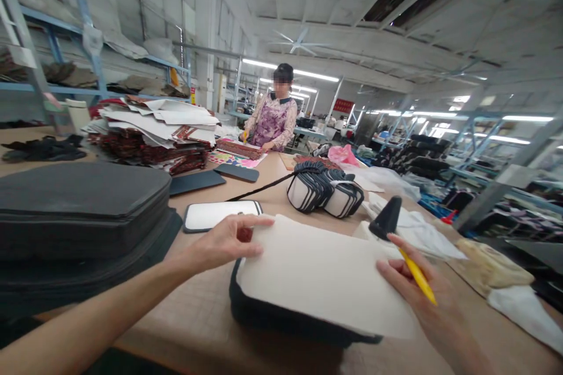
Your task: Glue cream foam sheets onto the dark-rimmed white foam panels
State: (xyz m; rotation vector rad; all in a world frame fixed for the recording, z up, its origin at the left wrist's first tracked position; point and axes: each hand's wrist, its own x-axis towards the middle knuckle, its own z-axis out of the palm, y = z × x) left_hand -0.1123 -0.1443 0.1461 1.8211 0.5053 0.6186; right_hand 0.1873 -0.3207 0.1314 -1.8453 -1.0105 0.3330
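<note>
My left hand (226, 241) pinches the upper left corner of a cream fabric panel (321, 272) that lies on a stack of black-edged pieces (264, 313). My right hand (428, 299) rests on the panel's right edge and grips a yellow pen (417, 275) between its fingers. A black cone-shaped object (386, 218) stands just beyond the right hand. A white panel with black trim (220, 214) lies flat on the table behind my left hand.
A tall pile of dark grey pads (79, 211) fills the left of the table (197, 310). A bundle of white, black-trimmed pieces (325, 190) and white cloths (422, 231) lie beyond. A person in a purple patterned top (273, 123) works at the far end beside stacked fabrics (153, 132).
</note>
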